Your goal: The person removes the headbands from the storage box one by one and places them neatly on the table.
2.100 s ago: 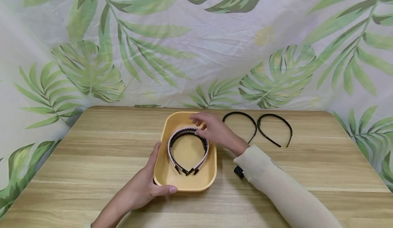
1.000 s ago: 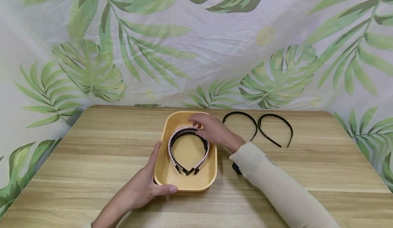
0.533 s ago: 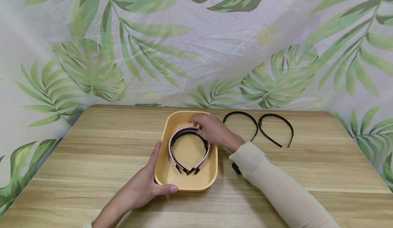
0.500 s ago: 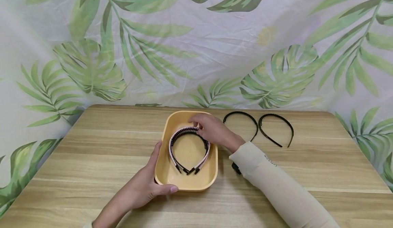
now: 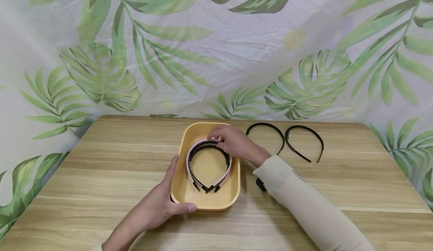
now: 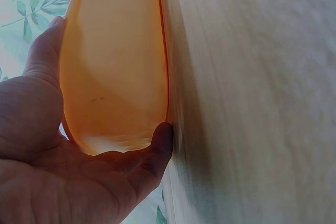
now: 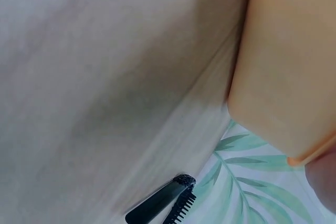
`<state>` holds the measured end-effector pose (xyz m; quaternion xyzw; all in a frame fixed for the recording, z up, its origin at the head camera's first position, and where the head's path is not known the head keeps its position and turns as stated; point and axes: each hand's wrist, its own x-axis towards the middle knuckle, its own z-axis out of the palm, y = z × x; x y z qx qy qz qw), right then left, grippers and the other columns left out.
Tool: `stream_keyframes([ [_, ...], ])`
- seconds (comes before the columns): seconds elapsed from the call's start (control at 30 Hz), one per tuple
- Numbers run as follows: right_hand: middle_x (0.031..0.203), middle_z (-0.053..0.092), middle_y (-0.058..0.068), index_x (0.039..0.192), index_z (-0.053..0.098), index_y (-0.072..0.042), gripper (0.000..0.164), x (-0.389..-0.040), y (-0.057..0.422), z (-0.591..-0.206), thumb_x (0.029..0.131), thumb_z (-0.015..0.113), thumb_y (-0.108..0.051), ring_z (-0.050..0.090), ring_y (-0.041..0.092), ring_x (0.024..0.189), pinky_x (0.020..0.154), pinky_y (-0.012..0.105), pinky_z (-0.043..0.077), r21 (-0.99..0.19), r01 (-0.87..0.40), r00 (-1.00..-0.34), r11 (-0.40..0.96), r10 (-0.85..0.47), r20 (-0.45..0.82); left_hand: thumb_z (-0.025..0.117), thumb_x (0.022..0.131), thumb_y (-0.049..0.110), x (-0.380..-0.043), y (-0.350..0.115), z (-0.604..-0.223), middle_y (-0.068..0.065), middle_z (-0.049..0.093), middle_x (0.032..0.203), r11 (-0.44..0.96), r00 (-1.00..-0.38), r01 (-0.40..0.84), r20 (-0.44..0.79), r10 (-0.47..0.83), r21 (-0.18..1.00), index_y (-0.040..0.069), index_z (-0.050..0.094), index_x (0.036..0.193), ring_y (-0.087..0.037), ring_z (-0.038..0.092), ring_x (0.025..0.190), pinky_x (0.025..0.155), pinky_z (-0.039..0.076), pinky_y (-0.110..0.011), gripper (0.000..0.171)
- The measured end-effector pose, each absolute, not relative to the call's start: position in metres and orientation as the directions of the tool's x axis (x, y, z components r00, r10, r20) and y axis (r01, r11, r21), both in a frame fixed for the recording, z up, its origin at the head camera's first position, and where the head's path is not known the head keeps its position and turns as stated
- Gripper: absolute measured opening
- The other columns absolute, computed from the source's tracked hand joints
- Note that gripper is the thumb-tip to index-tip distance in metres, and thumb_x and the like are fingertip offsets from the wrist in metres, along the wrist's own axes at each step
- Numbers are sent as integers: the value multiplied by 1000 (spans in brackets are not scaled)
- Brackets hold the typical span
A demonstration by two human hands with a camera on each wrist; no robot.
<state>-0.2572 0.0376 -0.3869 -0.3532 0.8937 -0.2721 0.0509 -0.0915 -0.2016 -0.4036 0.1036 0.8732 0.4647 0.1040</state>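
Observation:
A yellow plastic basin [image 5: 216, 202] sits on the wooden table in the head view. Inside lie several nested headbands [image 5: 207, 143], a pale pink one outermost and black toothed ones within, their tips pointing toward the near end. My left hand [image 5: 160, 206] grips the basin's near left corner, thumb at the front rim and fingers along the left wall; the left wrist view shows the palm against the basin's end. My right hand [image 5: 233, 142] reaches over the right rim, thumb and fingertips pinching the headbands at the upper right of their arch. The hand itself partly hides that stretch.
Two black headbands lie on the table at the back right, one toothed headband [image 5: 281, 132] beside the right forearm and another [image 5: 311, 129] farther right. A black device [image 5: 260, 184] shows under the right wrist. A leaf-print cloth [image 5: 236, 55] hangs behind the table's back edge.
My right hand's fingertips have come down from above the headbands and closed in on their top right. The left hand and the basin have stayed in place.

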Motion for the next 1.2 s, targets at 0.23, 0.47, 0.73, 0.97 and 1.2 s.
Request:
stream_keyframes([
  [0.23, 123, 74, 8, 122, 77, -9, 30, -259, 40, -387, 95, 70, 4, 70, 25, 106, 92, 36, 57, -537, -612, -737, 580, -664, 123, 93, 79, 39, -92, -201, -404, -23, 22, 172, 571, -960, 73, -98, 262, 818, 22, -10, 169, -32, 50, 142, 113, 42, -33, 138],
  [0.47, 119, 74, 8, 120, 78, -8, 31, -262, 41, -384, 94, 68, 6, 68, 24, 103, 89, 34, 56, -549, -633, -715, 546, -684, 143, 93, 78, 37, -92, -202, -404, -24, 22, 172, 552, -958, 92, -78, 276, 829, 21, -9, 169, -32, 51, 141, 109, 41, -19, 138],
  [0.73, 115, 76, 7, 120, 79, -8, 30, -263, 44, -380, 94, 68, 5, 65, 20, 96, 84, 30, 54, -601, -612, -717, 515, -682, 146, 93, 78, 38, -92, -201, -403, -21, 19, 174, 548, -960, 78, -86, 266, 833, 23, -8, 169, -32, 48, 144, 112, 38, -20, 137],
  [0.97, 106, 74, 9, 120, 79, -9, 33, -264, 47, -371, 92, 68, 7, 64, 18, 90, 80, 28, 53, -596, -627, -712, 502, -679, 178, 94, 78, 37, -92, -200, -402, -23, 18, 173, 553, -959, 68, -97, 264, 830, 24, -8, 169, -34, 49, 142, 113, 42, -30, 138],
  [1.2, 109, 76, 9, 120, 79, -7, 30, -262, 51, -360, 93, 70, 5, 66, 20, 92, 83, 30, 54, -606, -621, -719, 497, -669, 188, 94, 77, 37, -92, -200, -402, -25, 21, 172, 565, -960, 60, -108, 260, 823, 21, -9, 169, -33, 52, 140, 112, 44, -35, 139],
])
